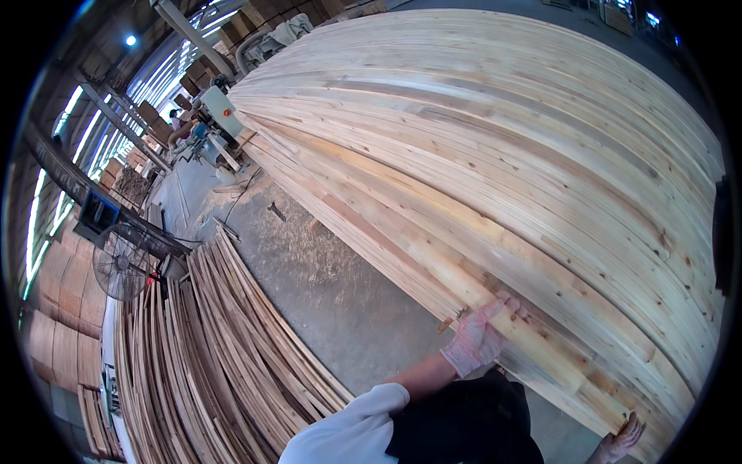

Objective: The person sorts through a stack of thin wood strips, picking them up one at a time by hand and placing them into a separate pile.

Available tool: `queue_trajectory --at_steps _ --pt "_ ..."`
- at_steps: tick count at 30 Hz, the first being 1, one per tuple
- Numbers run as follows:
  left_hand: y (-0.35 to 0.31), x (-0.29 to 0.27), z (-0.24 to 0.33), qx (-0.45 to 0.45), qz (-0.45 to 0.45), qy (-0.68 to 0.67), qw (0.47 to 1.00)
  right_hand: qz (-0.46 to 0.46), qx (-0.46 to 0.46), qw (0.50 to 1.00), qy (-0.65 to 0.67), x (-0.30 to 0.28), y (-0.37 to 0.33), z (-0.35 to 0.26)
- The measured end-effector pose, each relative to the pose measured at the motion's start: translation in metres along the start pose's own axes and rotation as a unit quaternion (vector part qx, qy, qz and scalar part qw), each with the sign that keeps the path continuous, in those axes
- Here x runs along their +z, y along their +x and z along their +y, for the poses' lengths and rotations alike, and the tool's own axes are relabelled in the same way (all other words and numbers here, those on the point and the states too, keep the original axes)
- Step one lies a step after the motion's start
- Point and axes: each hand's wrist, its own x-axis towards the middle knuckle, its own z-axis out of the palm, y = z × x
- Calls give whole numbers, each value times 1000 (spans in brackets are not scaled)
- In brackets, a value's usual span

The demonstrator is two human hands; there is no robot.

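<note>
A long pale wooden plank (560, 359) lies along the near side of a wide layer of boards, running away to the upper left. My left hand (475, 344), in a pinkish-white knitted glove, grips this plank, its fingers reaching over the top face. Down at the plank's near right end is my right hand (618, 442), with its fingers curled against the end; part of this hand is cut off by the dark rim. Knots and darker brown patches mark the wood between the two hands. Beyond, many boards (495, 155) lie side by side in a broad flat layer.
On the floor at the left lies a stack of long narrow strips (209, 363). A round fan (121, 263) stands behind it. Sawdust (301, 255) covers part of the concrete. Farther off are a machine with a pale control box (222, 112), a person (176, 122) and stacked wood.
</note>
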Motion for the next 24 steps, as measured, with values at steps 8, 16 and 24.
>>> queue_trajectory --at_steps 8,16,24 --pt "-7 11 24 7 78 124 989 -53 5 998 30 -67 16 -27" --pt "-7 20 147 139 48 43 988 -9 -105 988 114 -74 40 -113" --pt "-85 -59 145 75 353 129 924 -506 -64 830 227 -72 -33 -121"
